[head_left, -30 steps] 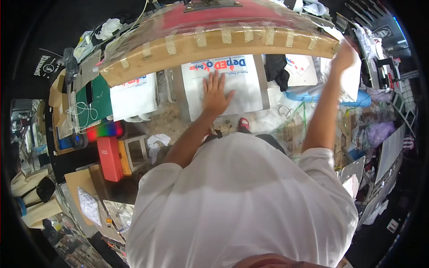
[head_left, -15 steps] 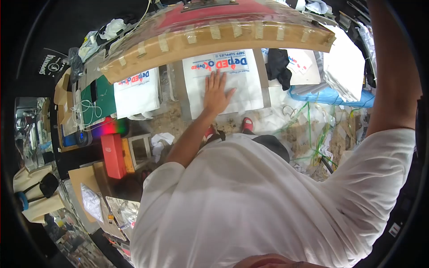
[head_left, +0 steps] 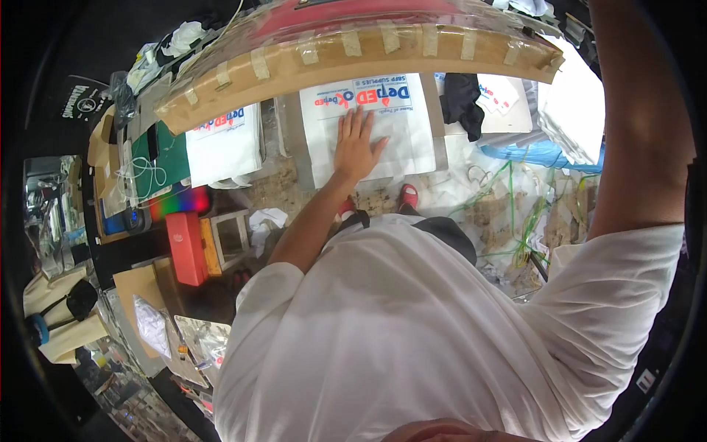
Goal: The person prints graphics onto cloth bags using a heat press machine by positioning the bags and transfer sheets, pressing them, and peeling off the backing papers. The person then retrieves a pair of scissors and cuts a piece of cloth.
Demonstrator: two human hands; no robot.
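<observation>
My left hand (head_left: 356,151) lies flat, fingers spread, on a white printed sheet (head_left: 405,147) with red and blue lettering. The sheet rests on a grey-brown board (head_left: 294,140). My right arm (head_left: 641,125) reaches up past the top right edge, and its hand is out of the picture. Above the sheet spans a large frame (head_left: 331,50) with brown taped edges and a red middle. Left of the board sits a stack of similar printed white sheets (head_left: 224,155).
A black cloth (head_left: 462,107) lies right of the board, with a white stack (head_left: 573,110) beyond it on blue plastic (head_left: 515,152). At left are a green mat (head_left: 171,158), white cable and red box (head_left: 186,249). Green straps (head_left: 512,199) litter the floor.
My right hand has left the frame's right end and gone up out of view. My left hand stays flat on the sheet. The view has shifted slightly.
</observation>
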